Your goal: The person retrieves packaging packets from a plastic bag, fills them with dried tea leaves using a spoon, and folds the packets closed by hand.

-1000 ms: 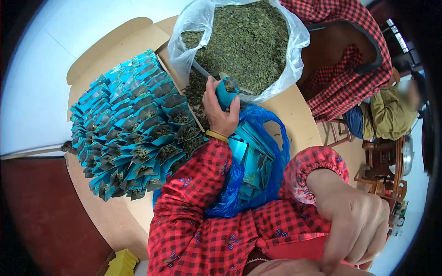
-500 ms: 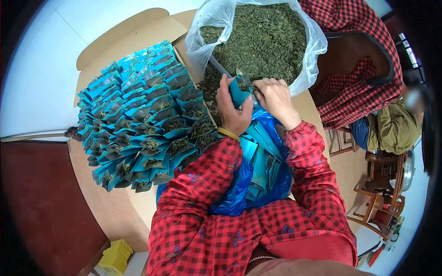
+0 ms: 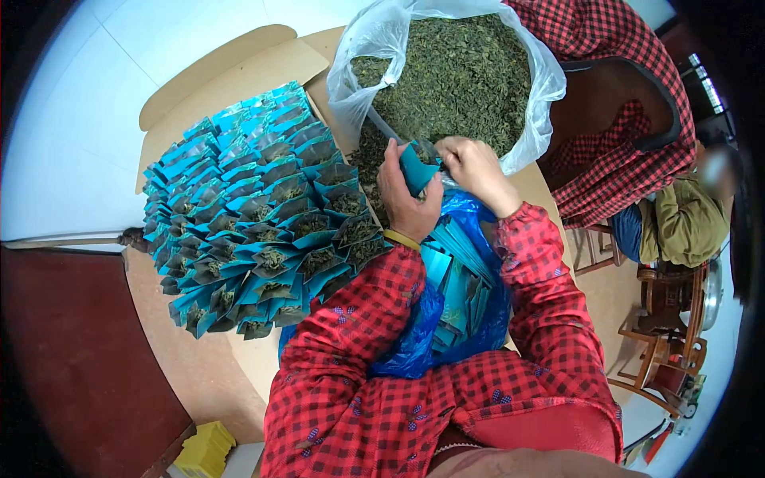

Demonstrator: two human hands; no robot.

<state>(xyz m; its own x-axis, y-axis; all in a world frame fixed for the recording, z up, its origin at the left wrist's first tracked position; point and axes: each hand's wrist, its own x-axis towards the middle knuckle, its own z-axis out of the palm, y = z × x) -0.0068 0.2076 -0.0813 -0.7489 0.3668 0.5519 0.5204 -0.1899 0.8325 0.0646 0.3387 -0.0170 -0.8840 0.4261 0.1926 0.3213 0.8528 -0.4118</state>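
Observation:
My left hand [image 3: 408, 195] is wrapped round a small teal packet [image 3: 417, 169] with its dark mouth upward. My right hand [image 3: 478, 169] is closed at the right edge of the packet's mouth; what its fingers pinch is too small to make out. Behind both hands lies a clear plastic bag [image 3: 547, 95] of dried green leaves [image 3: 454, 80]. Beneath my wrists a blue plastic bag [image 3: 410, 338] holds flat teal packets [image 3: 458, 279]. To the left, many leaf-filled teal packets [image 3: 255, 215] stand upright in tight rows.
Cardboard flaps [image 3: 231, 76] rise behind the rows. A chair draped in checked cloth [image 3: 590, 175] stands at the upper right. Farther right a person in an olive jacket [image 3: 685, 219] sits near wooden furniture [image 3: 657, 342]. A yellow object [image 3: 205, 450] lies at the lower left.
My right hand has come from the lower right, near the camera, to the packet's mouth. My left hand still holds the packet. The whole view has shifted somewhat.

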